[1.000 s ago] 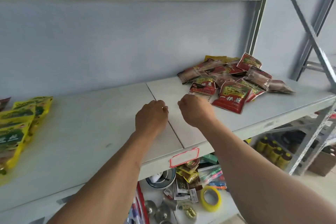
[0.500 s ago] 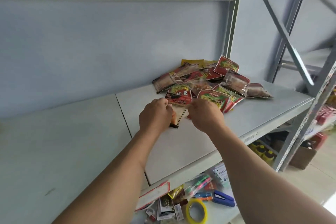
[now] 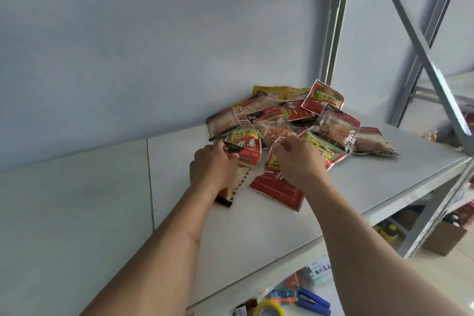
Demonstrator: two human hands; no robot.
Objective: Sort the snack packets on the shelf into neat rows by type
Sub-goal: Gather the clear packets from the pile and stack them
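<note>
Left hand point(image 3: 213, 165) pinches a dark-edged packet point(image 3: 237, 179); right hand point(image 3: 297, 159) clamps a red packet point(image 3: 275, 187), mid-frame. Lift each clear, then group by type.

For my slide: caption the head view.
Both hands, left and right, grip packets at the pile on the shelf.

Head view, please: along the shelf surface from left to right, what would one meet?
Bare grey shelf board → left hand on a clear-fronted packet → right hand at a red packet → brownish packet at the pile's right edge.
</note>
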